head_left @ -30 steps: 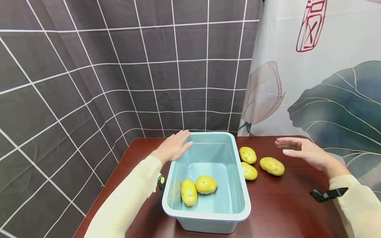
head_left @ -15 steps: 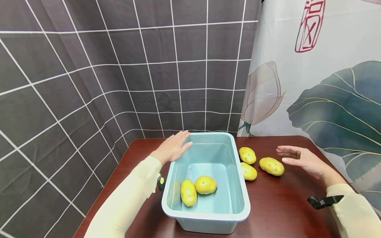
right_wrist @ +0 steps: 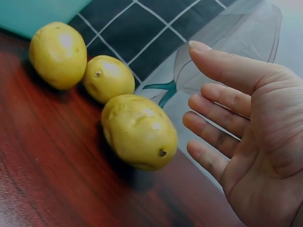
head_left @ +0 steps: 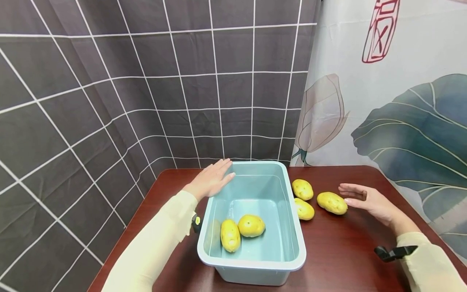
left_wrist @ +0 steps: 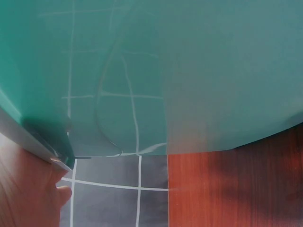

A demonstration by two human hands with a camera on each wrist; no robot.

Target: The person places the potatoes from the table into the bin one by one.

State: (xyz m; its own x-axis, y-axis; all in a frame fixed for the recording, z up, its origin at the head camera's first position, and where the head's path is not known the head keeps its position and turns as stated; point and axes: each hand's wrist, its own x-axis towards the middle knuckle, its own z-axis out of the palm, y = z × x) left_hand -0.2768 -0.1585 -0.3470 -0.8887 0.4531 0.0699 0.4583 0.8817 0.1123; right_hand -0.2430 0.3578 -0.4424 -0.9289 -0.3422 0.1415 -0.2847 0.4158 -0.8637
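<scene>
My left hand (head_left: pixel 211 179) rests on the left rim of a light blue plastic basin (head_left: pixel 251 275), its fingers straight. Two yellow potatoes (head_left: pixel 230 235) lie side by side on the basin's floor. Just right of the nearest loose potato (head_left: pixel 332 203) is my right hand (head_left: pixel 372 200), fingers relaxed and holding nothing. The right wrist view shows a gap between that potato (right_wrist: pixel 139 132) and the hand (right_wrist: pixel 255 127). Two more potatoes (head_left: pixel 302 189) sit by the basin's right wall, the nearer one partly hidden by the rim. In the left wrist view the basin wall (left_wrist: pixel 213 71) fills most of the picture.
A dark red wooden table (head_left: pixel 328 259) carries everything. Behind and to the left hangs a dark grey curtain (head_left: pixel 204 93) with white grid lines. At the back right is a white cloth (head_left: pixel 339 44) with a flower and leaf print.
My right hand has come down and slightly closer to the nearest loose potato. The left hand stays on the rim, and the potatoes have not moved.
</scene>
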